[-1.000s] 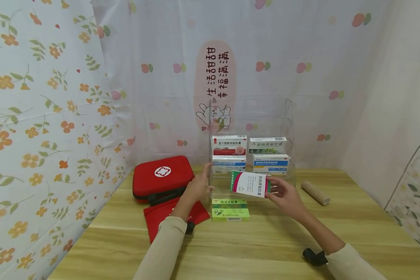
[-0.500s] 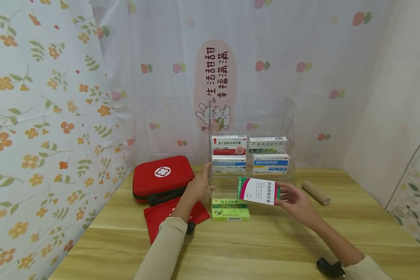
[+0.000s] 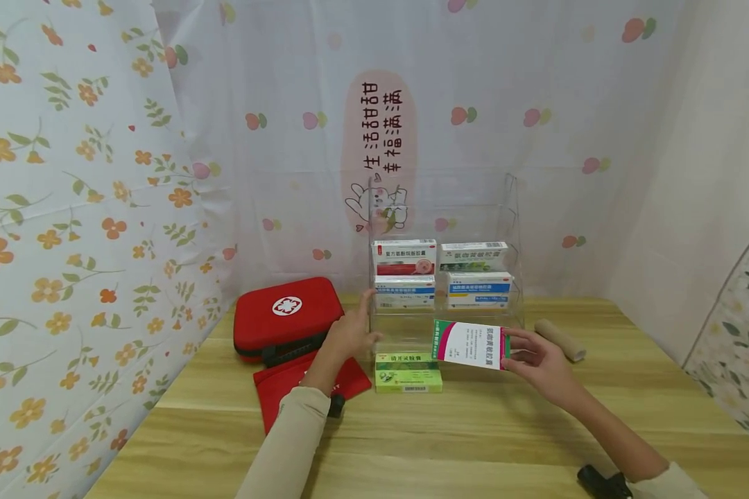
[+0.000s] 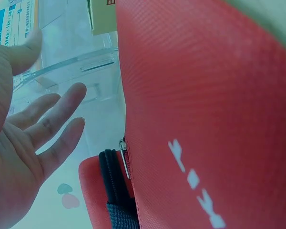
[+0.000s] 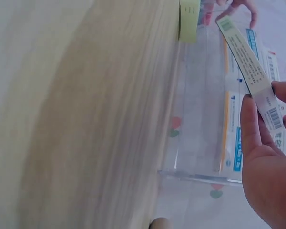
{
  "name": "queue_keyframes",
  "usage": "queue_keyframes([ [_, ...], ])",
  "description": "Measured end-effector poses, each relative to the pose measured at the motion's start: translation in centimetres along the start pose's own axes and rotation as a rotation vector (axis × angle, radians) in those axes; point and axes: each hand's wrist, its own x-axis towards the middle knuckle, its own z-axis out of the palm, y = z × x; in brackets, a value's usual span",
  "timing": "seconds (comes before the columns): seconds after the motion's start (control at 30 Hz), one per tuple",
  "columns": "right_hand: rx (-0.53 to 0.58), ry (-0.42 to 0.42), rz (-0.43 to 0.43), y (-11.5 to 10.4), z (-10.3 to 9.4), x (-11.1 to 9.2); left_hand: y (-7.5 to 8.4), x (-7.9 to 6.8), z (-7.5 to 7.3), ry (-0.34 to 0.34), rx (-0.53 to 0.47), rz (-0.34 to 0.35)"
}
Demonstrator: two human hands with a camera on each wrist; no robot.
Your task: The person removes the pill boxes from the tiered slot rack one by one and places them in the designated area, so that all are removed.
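My right hand point(image 3: 546, 367) pinches a white, green and magenta medicine box point(image 3: 471, 344) by its right end, in front of the lower part of the clear acrylic display rack point(image 3: 406, 326). In the right wrist view the box's narrow barcoded side point(image 5: 250, 71) faces the camera, between thumb and fingers. My left hand point(image 3: 347, 336) is at the rack's left side, its fingertips right at the side panel. The left wrist view shows that hand point(image 4: 24, 138) with thumb and fingers spread and nothing held. A yellow-green medicine box point(image 3: 408, 380) lies at the rack's front foot.
Two rack tiers hold medicine boxes: a red-and-white box point(image 3: 406, 258) and a green-and-white box point(image 3: 473, 256) above, blue-and-white boxes point(image 3: 479, 290) below. Left stand a red first-aid case point(image 3: 287, 315) and a flat red pouch point(image 3: 281, 388). A cardboard tube point(image 3: 560, 339) lies right.
My right hand has moved right and slightly down with the medicine box, away from the blue-and-white boxes. The left hand stays at the rack's side.
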Motion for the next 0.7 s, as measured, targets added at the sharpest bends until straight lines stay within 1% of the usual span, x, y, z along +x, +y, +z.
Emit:
queue_keyframes([
  [0.13, 0.003, -0.022, 0.035, -0.1, -0.3, 0.0, -0.1, 0.0, 0.1, -0.011, 0.000, -0.011],
  [0.3, 0.037, -0.044, 0.091, -0.3, -0.8, 0.0, -0.1, 0.0, -0.1, -0.010, -0.021, -0.018],
  [0.43, 0.056, -0.053, 0.153, -0.5, -1.3, 0.0, -0.4, -0.1, -0.1, 0.007, -0.040, 0.002],
  [0.57, 0.022, -0.076, 0.214, -0.7, -1.8, -0.1, -0.7, -0.1, 0.0, 0.037, -0.047, 0.025],
  [0.7, 0.001, -0.106, 0.245, -0.8, -2.1, -0.1, -0.7, -0.2, 0.0, 0.047, -0.051, 0.041],
])
